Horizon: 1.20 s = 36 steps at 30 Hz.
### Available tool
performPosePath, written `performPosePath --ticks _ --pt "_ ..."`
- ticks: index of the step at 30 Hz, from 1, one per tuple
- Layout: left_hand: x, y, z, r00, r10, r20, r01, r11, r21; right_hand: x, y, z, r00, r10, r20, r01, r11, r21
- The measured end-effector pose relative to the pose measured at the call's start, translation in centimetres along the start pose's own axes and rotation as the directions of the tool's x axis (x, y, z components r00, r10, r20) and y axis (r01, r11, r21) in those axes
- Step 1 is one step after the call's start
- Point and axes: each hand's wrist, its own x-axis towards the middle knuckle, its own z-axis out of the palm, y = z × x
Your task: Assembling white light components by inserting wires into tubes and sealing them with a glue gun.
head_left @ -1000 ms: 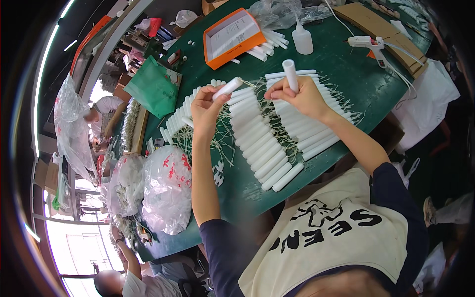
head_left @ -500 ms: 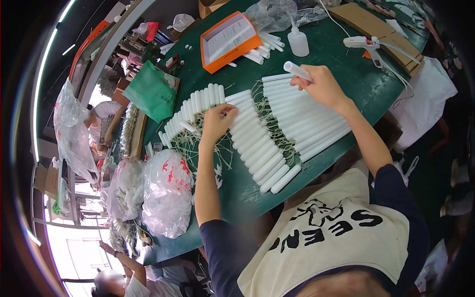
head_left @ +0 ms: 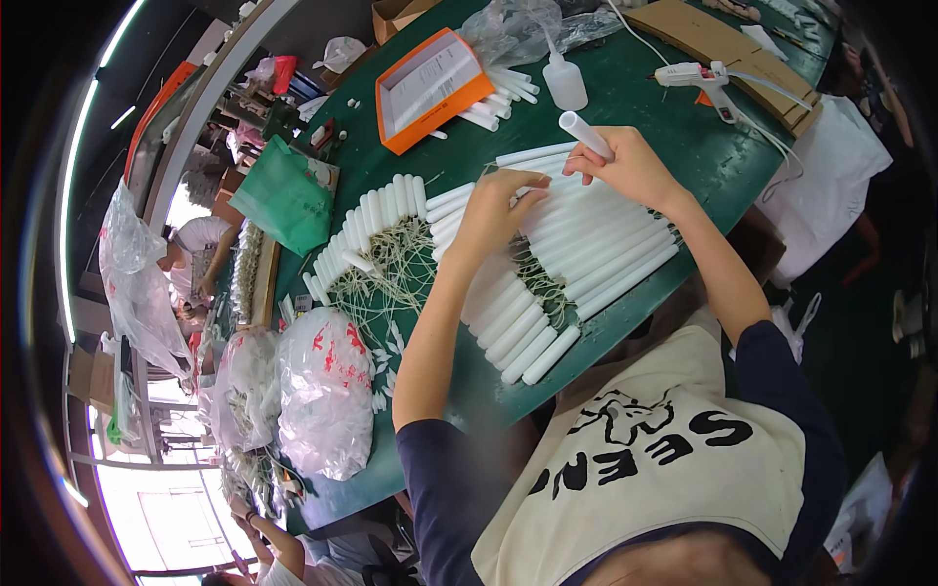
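Note:
My right hand is closed round a white plastic tube, whose open end points up and to the left. Close by on its left, my left hand has thumb and fingertips nearly together; anything between them is too small to make out. Below both hands, white tubes lie side by side in a middle row and a right row, with thin pale cords between. Farther left is a slanting row of shorter round-ended white tubes, with a tangle of cords beside it.
On the green table are an orange box, a white squeeze bottle, a glue gun, flat cardboard, a green bag and a stuffed clear bag. Other people sit at the left.
My left hand has moved right, from the end of the middle row toward the tube in my right hand. My right hand keeps hold of its tube. The whole view has shifted slightly.

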Motion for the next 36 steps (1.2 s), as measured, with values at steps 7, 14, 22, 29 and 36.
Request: performPosePath --ticks 7,14,22,29,36 --pt "0.4 -0.6 0.6 0.973 -0.154 -0.174 0.115 0.970 -0.213 -0.8 0.0 -2.5 0.997 0.068 -0.031 -0.072 0.989 -0.128" --pt "0.3 -1.0 0.1 0.912 -0.167 -0.375 0.172 0.985 -0.020 -1.8 -0.2 -3.5 1.000 0.017 0.005 -0.013 0.866 -0.500" --pt "0.0 -1.5 0.0 0.902 -0.190 -0.387 0.216 0.976 0.024 -2.2 -0.1 -3.5 0.995 0.045 0.084 0.003 0.865 -0.502" --pt "0.1 -1.4 0.3 0.950 -0.118 -0.290 0.147 0.986 0.081 -2.0 -0.1 -2.2 0.990 0.107 0.094 -0.042 0.849 -0.527" --pt "0.2 -4.1 -1.7 0.990 -0.086 -0.110 0.083 0.996 -0.028 -1.4 0.4 -0.5 0.984 0.074 0.159 0.035 0.806 -0.591"
